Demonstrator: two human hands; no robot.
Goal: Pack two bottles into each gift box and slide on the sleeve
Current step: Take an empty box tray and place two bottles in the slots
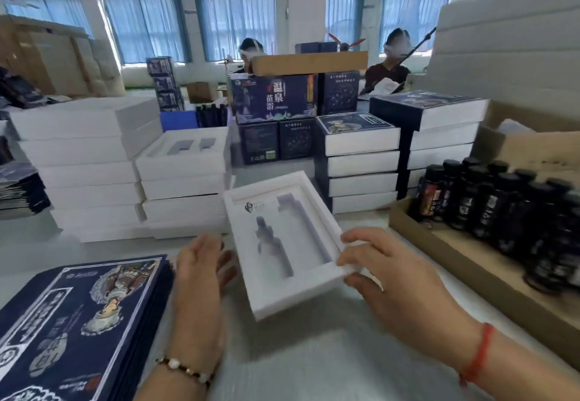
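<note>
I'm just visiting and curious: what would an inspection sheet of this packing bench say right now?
Surface: pale grey table, bare in front of the person.
Job's things: white gift box with both bottle slots empty; dark bottles upright in a cardboard tray at right; dark blue printed sleeves stacked at left.
Clutter: stacks of white boxes and sleeved boxes behind.
Hands: right hand grips the box's right edge; left hand open beside the box's left edge.
Cables: nothing seen.
Surroundings: two seated workers, cartons, blue-curtained windows.
</note>
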